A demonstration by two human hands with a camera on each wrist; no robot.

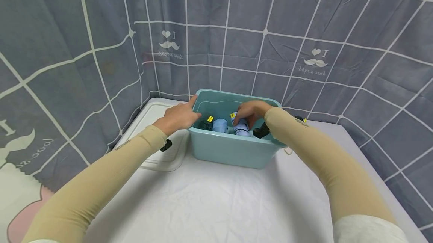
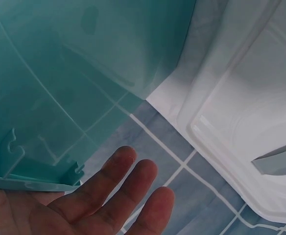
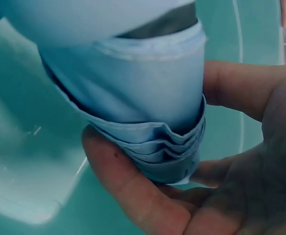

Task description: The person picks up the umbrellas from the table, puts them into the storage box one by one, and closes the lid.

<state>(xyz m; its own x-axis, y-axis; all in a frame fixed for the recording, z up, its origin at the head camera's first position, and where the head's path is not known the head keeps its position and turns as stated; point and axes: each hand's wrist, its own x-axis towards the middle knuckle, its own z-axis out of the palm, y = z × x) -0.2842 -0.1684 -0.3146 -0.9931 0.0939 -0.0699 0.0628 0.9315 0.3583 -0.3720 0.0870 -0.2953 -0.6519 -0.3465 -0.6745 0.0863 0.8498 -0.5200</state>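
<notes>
A teal plastic bin (image 1: 224, 151) stands on the white-covered table. My left hand (image 1: 180, 115) rests on its left rim; in the left wrist view several fingers (image 2: 148, 188) stretch out fairly straight outside the wall. Inside the bin, my right hand (image 1: 252, 109) grips a light-blue rolled umbrella (image 1: 241, 128). The right wrist view shows its layered fabric folds (image 3: 157, 142) between thumb and fingers. A second light-blue roll (image 1: 220, 126) lies to its left, beside a dark item (image 1: 204, 124) with a yellow tag.
A white lid (image 1: 177, 164) lies flat left of the bin. Behind my right sleeve is a dark item (image 1: 300, 118) with a yellow tag, partly hidden. A small pale loop (image 1: 288, 151) lies right of the bin. Grey checked curtains (image 1: 243, 55) hang close behind.
</notes>
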